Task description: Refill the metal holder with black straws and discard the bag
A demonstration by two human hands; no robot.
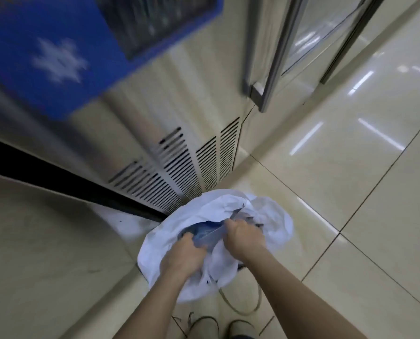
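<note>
Blue panel point(57, 57): at 10 o'clock, on the appliance front; 1 white snowflake-like mark, blurred; no writing can be read.
Vented cabinet point(179, 172): stainless, at centre; rows of dark slots, a black strip along its base toward 9 o'clock.
White bin liner point(272, 216): at 6 o'clock, on the floor just beside the cabinet's lower corner; mouth bunched and open.
Left hand point(184, 255): at 6 o'clock, knuckles up, fingers curled tight, pressing into the liner's mouth.
Bag point(206, 232): crumpled clear-and-blue plastic, between the 2 hands inside the liner's mouth; both hands touch it; print too blurred to read.
Right hand point(243, 237): just right of the left, fingers closed and pinching the bag's upper edge.
Shoes point(218, 326): 2 toes at the bottom edge.
Glass door point(302, 45): at 1 o'clock, metal frame.
Floor tiles point(363, 167): glossy cream, at 3 o'clock, with light streaks.
</note>
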